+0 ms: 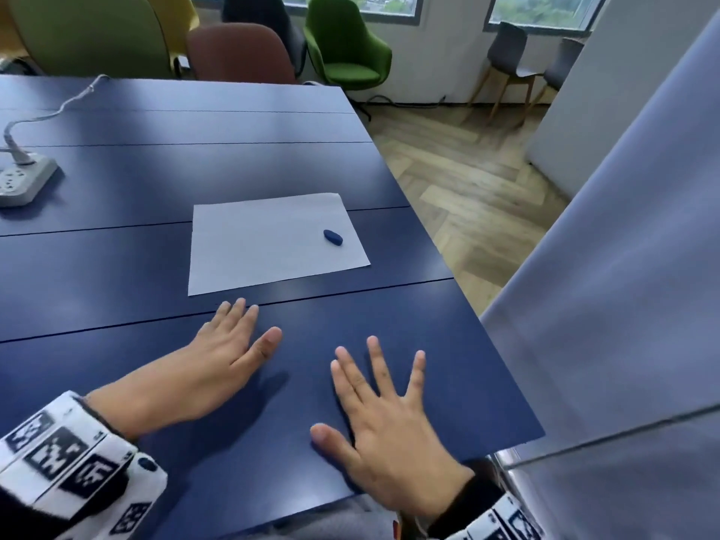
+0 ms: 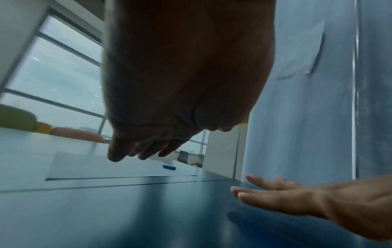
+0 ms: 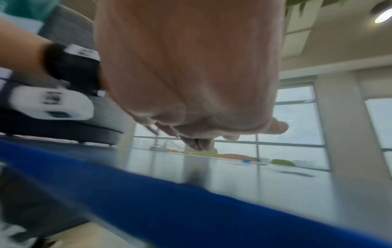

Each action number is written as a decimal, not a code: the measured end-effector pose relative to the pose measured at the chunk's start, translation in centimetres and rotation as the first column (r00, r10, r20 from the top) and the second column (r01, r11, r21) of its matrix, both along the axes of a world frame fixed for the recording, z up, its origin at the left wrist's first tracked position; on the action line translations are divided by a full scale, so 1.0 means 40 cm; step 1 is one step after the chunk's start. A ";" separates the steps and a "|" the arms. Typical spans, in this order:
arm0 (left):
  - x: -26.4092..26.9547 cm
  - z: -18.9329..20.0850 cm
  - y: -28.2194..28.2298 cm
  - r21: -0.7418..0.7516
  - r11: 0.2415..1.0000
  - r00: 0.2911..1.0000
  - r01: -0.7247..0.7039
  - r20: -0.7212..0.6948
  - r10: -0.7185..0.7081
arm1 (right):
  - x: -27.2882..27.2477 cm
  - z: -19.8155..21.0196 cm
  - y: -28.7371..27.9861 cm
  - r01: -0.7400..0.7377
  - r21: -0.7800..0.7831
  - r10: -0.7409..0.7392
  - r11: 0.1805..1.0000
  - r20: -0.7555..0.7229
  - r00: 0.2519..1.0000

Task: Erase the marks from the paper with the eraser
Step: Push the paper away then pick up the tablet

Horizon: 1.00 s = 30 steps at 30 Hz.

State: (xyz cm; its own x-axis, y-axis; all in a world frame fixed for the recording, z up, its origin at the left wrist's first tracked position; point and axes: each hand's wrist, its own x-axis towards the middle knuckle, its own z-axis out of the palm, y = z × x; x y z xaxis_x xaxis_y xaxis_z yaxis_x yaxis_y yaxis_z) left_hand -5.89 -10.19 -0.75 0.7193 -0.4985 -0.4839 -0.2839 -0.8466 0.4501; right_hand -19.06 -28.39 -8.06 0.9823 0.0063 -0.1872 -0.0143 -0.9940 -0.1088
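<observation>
- The dark blue slatted table (image 1: 156,181) is seen from above and behind by the head view, angled forward and down.
- The left wrist view is set low under the left hand (image 2: 180,83), aimed along its fingers (image 2: 115,153).
- The right wrist view is set likewise, close under the right hand (image 3: 191,75), and is blurred.
- The white paper sheet (image 1: 269,243) (image 2: 101,166) and small blue oval eraser (image 1: 333,237) (image 2: 169,167) (image 3: 246,160), beyond the fingertips, are shared.

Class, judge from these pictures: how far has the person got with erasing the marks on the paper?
Done: nothing that shows. The eraser lies untouched on the paper, toward its right side. In hand: nothing; the left hand and right hand are spread flat over the table, short of the sheet. Left: picking up the eraser and rubbing. No marks are discernible on the paper.
</observation>
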 end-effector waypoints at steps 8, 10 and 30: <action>0.086 -0.065 -0.113 0.215 0.932 0.931 0.293 0.156 -0.329 | 0.009 0.020 -0.157 0.112 -0.008 -0.113 0.994 -0.114 0.987; 0.084 -0.101 -0.144 0.251 0.881 0.880 0.401 0.161 -0.447 | -0.016 0.027 -0.195 0.150 0.026 -0.145 0.988 -0.124 0.982; 0.133 -0.053 -0.299 -0.008 0.796 0.792 0.605 0.111 -0.601 | -0.047 0.030 -0.201 -0.130 0.035 0.132 0.991 -0.085 0.988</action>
